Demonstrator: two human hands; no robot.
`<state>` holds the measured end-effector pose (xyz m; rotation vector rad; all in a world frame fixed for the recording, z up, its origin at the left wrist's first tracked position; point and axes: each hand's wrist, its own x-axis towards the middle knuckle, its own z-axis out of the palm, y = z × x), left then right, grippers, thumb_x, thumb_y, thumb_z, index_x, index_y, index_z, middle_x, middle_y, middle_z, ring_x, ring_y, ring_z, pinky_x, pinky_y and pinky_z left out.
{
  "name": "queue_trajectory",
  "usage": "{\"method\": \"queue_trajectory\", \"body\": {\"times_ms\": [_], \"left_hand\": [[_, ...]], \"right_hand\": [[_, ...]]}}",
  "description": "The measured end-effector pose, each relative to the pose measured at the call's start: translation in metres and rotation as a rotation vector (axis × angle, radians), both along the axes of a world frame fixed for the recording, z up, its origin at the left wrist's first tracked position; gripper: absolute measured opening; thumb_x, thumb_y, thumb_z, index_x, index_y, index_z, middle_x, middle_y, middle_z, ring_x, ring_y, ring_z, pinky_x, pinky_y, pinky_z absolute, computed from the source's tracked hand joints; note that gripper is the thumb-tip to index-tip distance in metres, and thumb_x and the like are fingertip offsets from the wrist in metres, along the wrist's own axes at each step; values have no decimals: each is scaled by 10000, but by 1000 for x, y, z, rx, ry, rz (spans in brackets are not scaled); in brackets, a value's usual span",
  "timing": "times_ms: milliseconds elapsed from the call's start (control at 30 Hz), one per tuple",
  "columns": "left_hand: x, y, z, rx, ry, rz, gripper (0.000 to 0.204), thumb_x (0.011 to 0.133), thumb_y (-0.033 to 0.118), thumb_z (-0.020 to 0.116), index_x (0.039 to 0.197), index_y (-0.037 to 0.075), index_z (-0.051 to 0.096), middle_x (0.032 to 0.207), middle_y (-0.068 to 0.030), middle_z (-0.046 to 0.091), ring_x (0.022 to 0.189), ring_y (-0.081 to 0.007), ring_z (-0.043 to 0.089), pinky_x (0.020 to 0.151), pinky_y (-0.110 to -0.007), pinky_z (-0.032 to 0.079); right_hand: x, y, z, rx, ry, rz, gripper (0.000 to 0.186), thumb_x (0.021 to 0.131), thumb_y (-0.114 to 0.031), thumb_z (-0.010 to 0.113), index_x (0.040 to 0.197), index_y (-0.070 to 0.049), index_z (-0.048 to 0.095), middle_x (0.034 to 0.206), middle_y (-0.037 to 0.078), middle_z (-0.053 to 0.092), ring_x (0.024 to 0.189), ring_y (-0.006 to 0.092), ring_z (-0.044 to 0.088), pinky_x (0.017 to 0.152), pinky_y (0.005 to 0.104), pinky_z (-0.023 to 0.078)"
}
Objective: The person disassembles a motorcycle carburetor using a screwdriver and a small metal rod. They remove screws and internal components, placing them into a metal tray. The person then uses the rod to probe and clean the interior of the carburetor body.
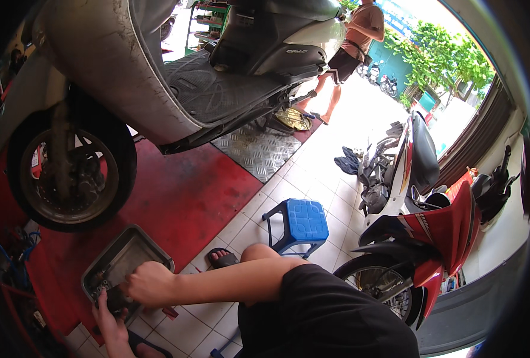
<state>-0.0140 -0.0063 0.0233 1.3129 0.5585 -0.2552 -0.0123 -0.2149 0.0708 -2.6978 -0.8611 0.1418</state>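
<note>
Red platform (199,191) backs a tray (135,244) at eight o'clock, right fingers (135,285) clenched on a dark part (117,298), left fingers (102,302) cupping it.

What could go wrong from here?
The dark part between the left hand and right hand might slip and fall into the tray.
Small parts lie loose in that tray, so a knock could scatter them.
Bare fingers work right against the part, so a scrape or pinch seems possible.

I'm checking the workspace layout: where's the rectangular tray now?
The rectangular tray sits lower left in the head view, on the red platform near the scooter's front wheel, partly hidden by the right hand.
</note>
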Motion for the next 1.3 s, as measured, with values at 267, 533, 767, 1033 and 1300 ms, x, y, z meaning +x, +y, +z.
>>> {"method": "queue_trajectory", "body": {"times_ms": [267, 533, 767, 1033, 1300], "left_hand": [[9, 8, -4, 56, -81, -17, 457, 945, 410, 637, 1329, 183, 539, 1200, -27, 634, 964, -162, 633, 597, -318, 479], [6, 0, 3, 165, -114, 9, 514, 964, 405, 631, 1408, 185, 493, 1271, -29, 608, 1007, -160, 617, 639, -302, 467], [9, 10, 4, 241, -98, 82, 543, 951, 436, 628, 1404, 165, 497, 1260, -24, 610, 1006, -171, 603, 643, -312, 456], [9, 33, 3, -251, -18, 43, 487, 948, 517, 577, 1303, 185, 548, 1186, -20, 652, 981, -179, 622, 658, -327, 464], [2, 37, 25, -130, -48, -126, 533, 969, 582, 547, 1294, 160, 561, 1135, -24, 669, 909, -165, 654, 569, -319, 522]], "right_hand": [[11, -35, 33, 114, 168, 27, 297, 876, -313, 685, 902, -17, 711, 781, 181, 700, 840, 375, 699, 750, 448, 553], [34, -54, 1, 364, 707, 112, 405, 989, -287, 485, 867, -6, 750, 875, 186, 720, 886, 329, 693, 837, 457, 523], [13, -31, -6, 159, 262, 64, 243, 869, -157, 611, 1067, -23, 652, 807, 203, 690, 840, 392, 685, 684, 473, 537], [22, -22, 6, -110, -150, 73, 218, 897, -217, 550, 1036, -106, 676, 722, 93, 693, 715, 300, 717, 593, 431, 554], [23, -25, -7, -79, -392, 112, 178, 891, -206, 579, 1015, -95, 641, 701, 56, 640, 583, 237, 672, 431, 371, 488]]}}
